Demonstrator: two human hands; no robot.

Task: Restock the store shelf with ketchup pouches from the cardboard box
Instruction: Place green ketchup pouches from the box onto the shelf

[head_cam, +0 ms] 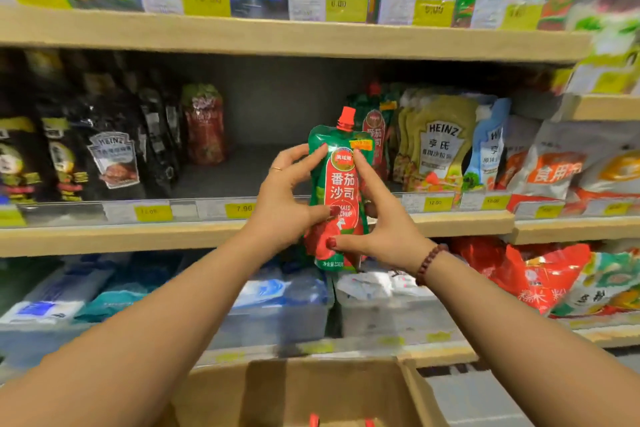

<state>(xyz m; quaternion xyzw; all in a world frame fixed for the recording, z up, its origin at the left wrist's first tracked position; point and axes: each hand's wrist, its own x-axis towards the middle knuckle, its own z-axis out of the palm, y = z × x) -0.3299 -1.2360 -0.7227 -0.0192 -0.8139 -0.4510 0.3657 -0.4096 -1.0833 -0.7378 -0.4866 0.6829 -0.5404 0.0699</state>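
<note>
Two hands hold the ketchup pouch [341,184] upright, cap [346,118] uppermost: I read left hand [280,204] and right hand [384,232] fingers [365,168] curled on its sides, bare shelf [239,173] behind it, leftward.

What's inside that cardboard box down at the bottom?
Two red caps show inside the cardboard box, like the cap of the ketchup pouch held above. What lies under them falls below the picture's edge, so the count stays unknown.
</note>
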